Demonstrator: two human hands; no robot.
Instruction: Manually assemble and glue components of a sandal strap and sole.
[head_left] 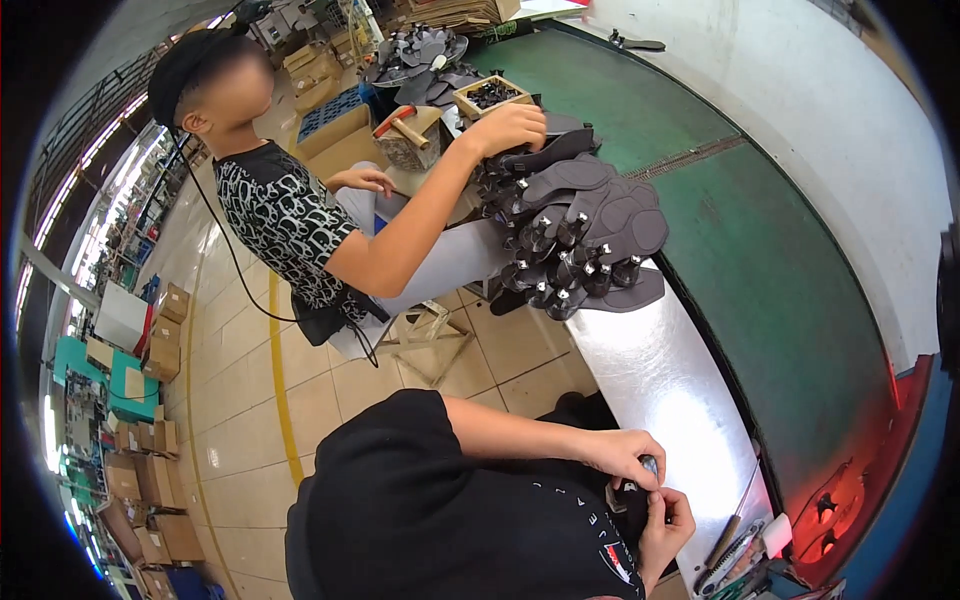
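Note:
At the lower middle, my left hand (628, 456) is closed on a small dark piece with a shiny grey end (649, 465). Just below it, my right hand (668, 520) has its thumb and fingertips pinched together, almost meeting the left fingertips. Whatever lies in that pinch is too small and covered to name. Both hands are in front of my black shirt, beside the metal-topped bench edge (650, 345). On that ledge, farther off, a heap of dark sole-shaped pieces (630, 215) with black stems and shiny tips is stacked.
A seated co-worker (290, 210) reaches a hand onto the heap. A green conveyor belt (760, 270) runs alongside, with a red-glowing opening (835, 500) at its near end. Hand tools (735, 550) lie at lower right. Beyond are a hammer (405, 128) and a wooden box of small black parts (493, 95).

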